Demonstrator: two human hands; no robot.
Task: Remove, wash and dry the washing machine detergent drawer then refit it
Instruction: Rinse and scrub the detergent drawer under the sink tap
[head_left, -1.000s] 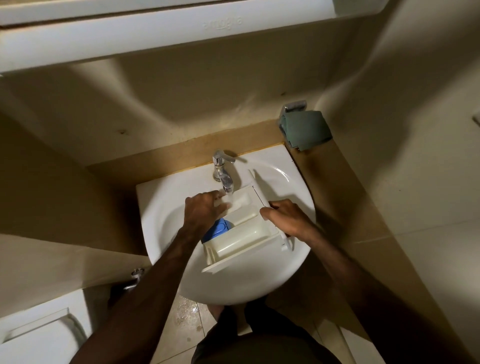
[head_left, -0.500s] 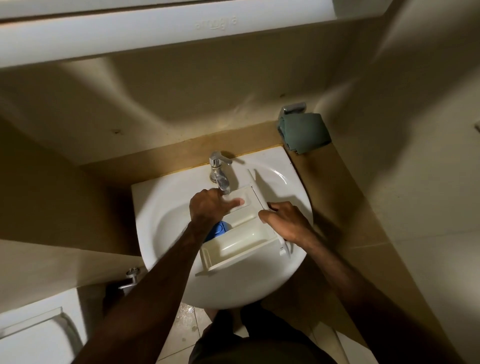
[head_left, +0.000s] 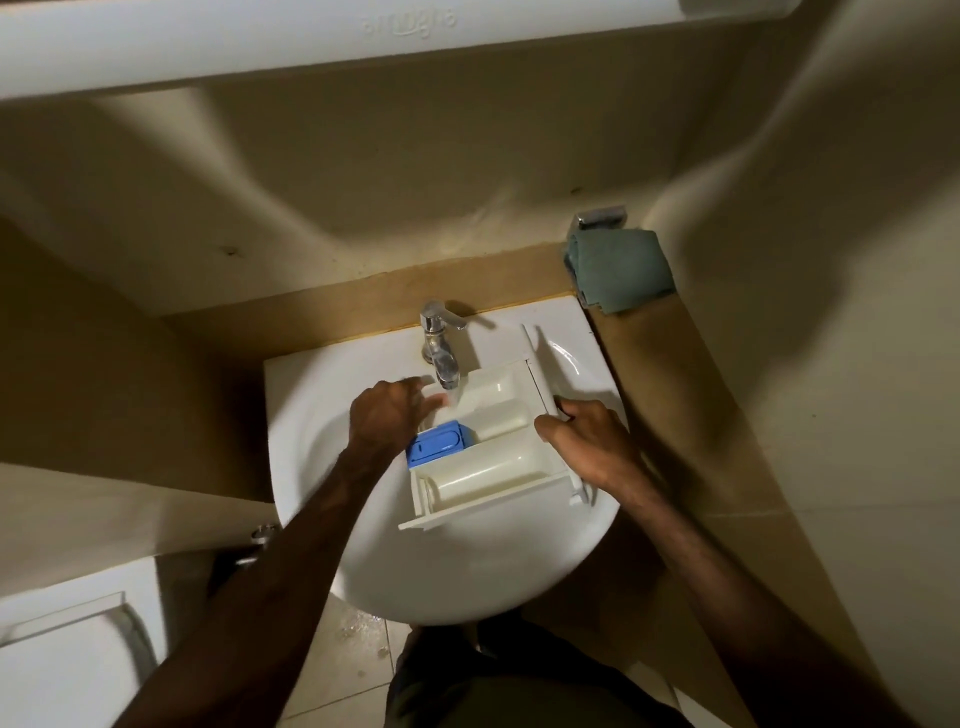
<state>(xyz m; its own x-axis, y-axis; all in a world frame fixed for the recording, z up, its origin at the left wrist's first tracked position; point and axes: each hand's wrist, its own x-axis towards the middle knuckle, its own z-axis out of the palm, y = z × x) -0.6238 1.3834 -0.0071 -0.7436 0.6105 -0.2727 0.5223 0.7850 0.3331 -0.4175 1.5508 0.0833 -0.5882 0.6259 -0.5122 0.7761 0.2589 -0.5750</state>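
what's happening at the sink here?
A person is rinsing a washing machine detergent drawer in the white basin under the running tap. The right hand grips the drawer's front end; the left hand rubs inside near the stream. A green cloth waits on the ledge.

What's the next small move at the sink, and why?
Probably rub the left hand through the compartment under the tap. Water is running into the detergent drawer there, the left fingers are at the stream, and the right hand steadies the drawer's front end over the basin.
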